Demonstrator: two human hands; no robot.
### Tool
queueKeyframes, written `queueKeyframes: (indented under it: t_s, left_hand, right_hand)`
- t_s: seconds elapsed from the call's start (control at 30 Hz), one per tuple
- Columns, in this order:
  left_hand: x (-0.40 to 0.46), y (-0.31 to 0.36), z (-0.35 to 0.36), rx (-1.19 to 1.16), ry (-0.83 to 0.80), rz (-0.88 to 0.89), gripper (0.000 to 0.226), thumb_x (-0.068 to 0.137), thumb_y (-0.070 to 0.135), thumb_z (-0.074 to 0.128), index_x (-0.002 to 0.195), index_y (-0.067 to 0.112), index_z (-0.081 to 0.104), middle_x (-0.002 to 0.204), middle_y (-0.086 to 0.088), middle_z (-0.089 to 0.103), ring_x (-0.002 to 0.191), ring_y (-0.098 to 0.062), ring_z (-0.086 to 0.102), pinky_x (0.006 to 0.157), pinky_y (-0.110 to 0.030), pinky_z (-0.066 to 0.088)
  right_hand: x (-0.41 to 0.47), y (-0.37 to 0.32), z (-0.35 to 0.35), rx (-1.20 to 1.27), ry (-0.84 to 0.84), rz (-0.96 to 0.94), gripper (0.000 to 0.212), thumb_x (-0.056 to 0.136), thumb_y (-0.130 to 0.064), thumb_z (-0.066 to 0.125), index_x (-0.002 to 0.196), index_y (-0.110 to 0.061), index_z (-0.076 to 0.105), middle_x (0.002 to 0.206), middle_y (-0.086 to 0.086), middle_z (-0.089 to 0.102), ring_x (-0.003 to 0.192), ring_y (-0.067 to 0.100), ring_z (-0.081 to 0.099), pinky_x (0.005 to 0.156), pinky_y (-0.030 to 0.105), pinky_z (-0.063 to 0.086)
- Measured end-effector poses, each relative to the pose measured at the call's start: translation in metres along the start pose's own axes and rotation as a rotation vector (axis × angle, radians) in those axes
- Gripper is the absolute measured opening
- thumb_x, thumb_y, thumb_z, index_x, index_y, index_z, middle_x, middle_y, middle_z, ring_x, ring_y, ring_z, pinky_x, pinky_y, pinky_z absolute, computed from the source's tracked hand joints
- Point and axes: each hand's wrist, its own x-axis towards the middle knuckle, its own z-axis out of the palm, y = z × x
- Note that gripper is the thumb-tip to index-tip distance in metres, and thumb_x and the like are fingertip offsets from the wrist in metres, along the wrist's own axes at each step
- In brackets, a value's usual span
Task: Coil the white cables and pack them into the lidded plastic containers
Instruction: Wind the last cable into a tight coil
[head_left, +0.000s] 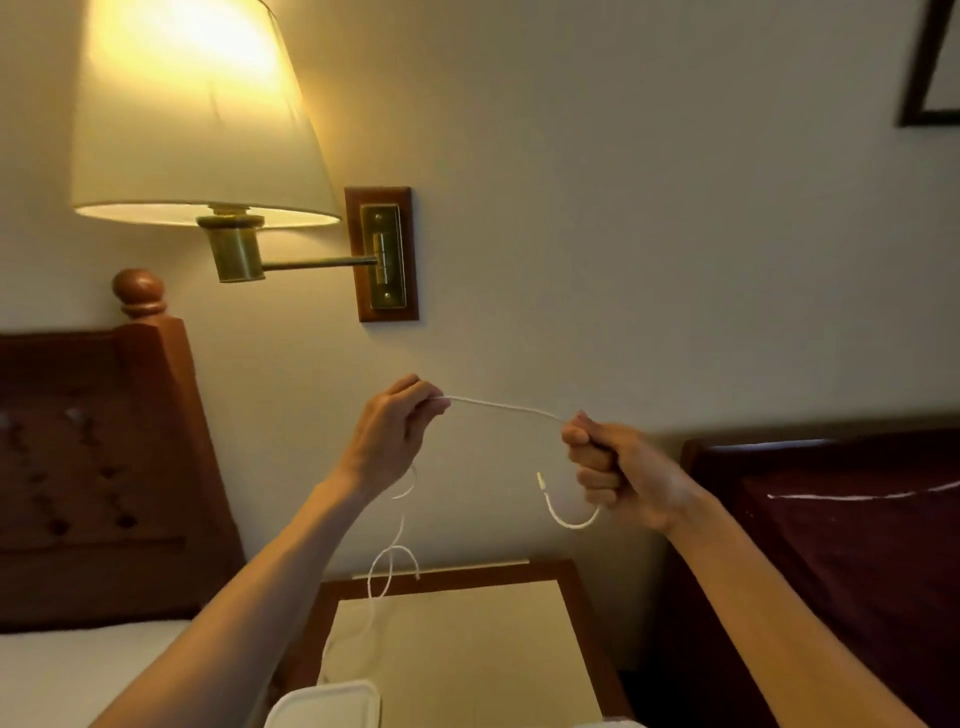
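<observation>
Both hands raised mid-frame, white cable (504, 406) stretched between them. Left hand (387, 436) pinches cable, long slack hanging below wrist, looping down to table (457, 623) at bottom centre. Right hand (618, 470) fisted round cable, short plug end curling up beneath it. White lidded container (324, 705) at bottom edge. Lit wall lamp (197, 114) upper left. Headboard (93, 467) at left.

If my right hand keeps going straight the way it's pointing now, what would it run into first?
The right hand points up-left along the taut white cable, so it would probably meet the left hand first; the wall is behind, but depth is unclear.
</observation>
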Motion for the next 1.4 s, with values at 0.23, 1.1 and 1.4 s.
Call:
queueKeyframes:
  t_s: [0.23, 1.1, 1.4]
  left_hand:
    - [-0.037, 0.020, 0.005, -0.139, -0.128, -0.167, 0.028, 0.101, 0.040, 0.039, 0.076, 0.035, 0.051, 0.066, 0.014, 0.049, 0.065, -0.011, 0.049, 0.060, -0.034, 0.041]
    - [0.064, 0.112, -0.052, -0.117, -0.072, 0.231, 0.033, 0.100, 0.038, 0.043, 0.071, 0.024, 0.051, 0.053, 0.012, 0.042, 0.047, -0.013, 0.046, 0.047, -0.023, 0.036]
    - [0.031, 0.083, -0.017, -0.371, -0.045, -0.058, 0.036, 0.103, 0.036, 0.039, 0.071, 0.021, 0.050, 0.063, 0.011, 0.044, 0.059, -0.009, 0.041, 0.057, -0.032, 0.034]
  right_hand:
    - [-0.013, -0.060, 0.028, 0.183, 0.011, -0.187, 0.031, 0.099, -0.029, 0.039, 0.072, -0.017, 0.050, 0.058, -0.008, 0.009, 0.045, 0.008, 0.006, 0.035, 0.019, 0.015]
    - [-0.038, -0.044, 0.077, -0.139, -0.106, -0.310, 0.034, 0.102, -0.020, 0.036, 0.084, -0.005, 0.061, 0.053, 0.003, 0.043, 0.045, 0.013, 0.037, 0.048, 0.021, 0.036]
    - [-0.047, -0.085, 0.071, 0.266, -0.270, -0.225, 0.019, 0.085, -0.022, 0.069, 0.074, -0.010, 0.060, 0.055, -0.005, 0.050, 0.044, 0.005, 0.045, 0.044, 0.015, 0.040]
